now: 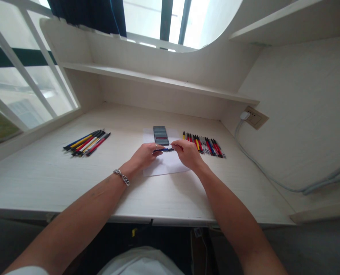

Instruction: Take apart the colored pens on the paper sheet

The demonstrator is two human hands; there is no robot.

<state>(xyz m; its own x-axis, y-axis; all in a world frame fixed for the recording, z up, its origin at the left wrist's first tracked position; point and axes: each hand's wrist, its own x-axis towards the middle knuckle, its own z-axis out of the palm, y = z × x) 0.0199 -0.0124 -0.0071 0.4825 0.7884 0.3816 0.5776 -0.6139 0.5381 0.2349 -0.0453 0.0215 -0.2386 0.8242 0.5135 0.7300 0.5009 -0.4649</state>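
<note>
Over a sheet of white paper (165,168), my left hand (145,154) is closed on a blue pen (160,150) that lies level. My right hand (187,154) pinches at the pen's other end, close to its clear or silvery part. Whether the right fingers hold the pen itself or a separate small part is too fine to make out. Just beyond both hands lies a dark grey flat case (160,134) with a small red stripe, partly on the paper.
At the left lies a loose pile of pens (86,143) in several colours. A row of pens (206,146) lies side by side at the right. A white cable (253,162) runs from a wall socket (255,117) along the right wall. A shelf (158,79) spans the back.
</note>
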